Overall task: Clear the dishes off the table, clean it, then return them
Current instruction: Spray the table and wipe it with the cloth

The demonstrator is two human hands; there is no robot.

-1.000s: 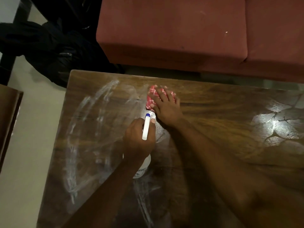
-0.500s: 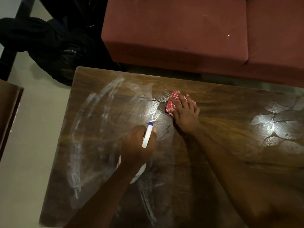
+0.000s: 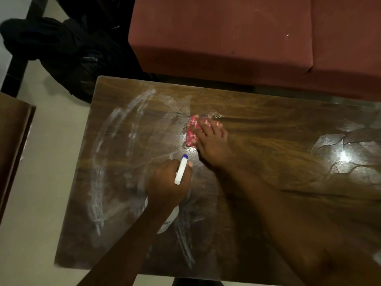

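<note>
The fingers [image 3: 207,129] of the right hand [image 3: 214,145] lie straight and spread, pressed flat on a red cloth [image 3: 192,131] with a white check. They curl round nothing. The palm covers the cloth's right part, and the left part shows beyond the fingertips. The cloth lies flat on the wooden counter [image 3: 268,124], toward its far edge and a little left of its middle.

The fingers of the left hand [image 3: 168,182] are wrapped round the neck of a spray bottle [image 3: 181,173], gripping it, with the thumb tip showing just right of the white head. The head has a blue nozzle that points toward the cloth. Part of the pale bottle body shows under the wrist. Whether the bottle's base touches the counter cannot be told. The two hands are near each other, the left one nearer the person, and both forearms reach in from the near edge.

White streaks [image 3: 132,106] curve in broad arcs over the counter's left half, and thinner ones lie near the bottle. On the right half a bright glare [image 3: 343,156] sits on the glossy surface.

Beyond the far edge stands a red sofa [image 3: 226,38]. A dark bundle [image 3: 61,50] lies on the pale floor [image 3: 45,182] beside the sofa's left end. Another wooden piece of furniture [image 3: 14,141] shows at the left border.
</note>
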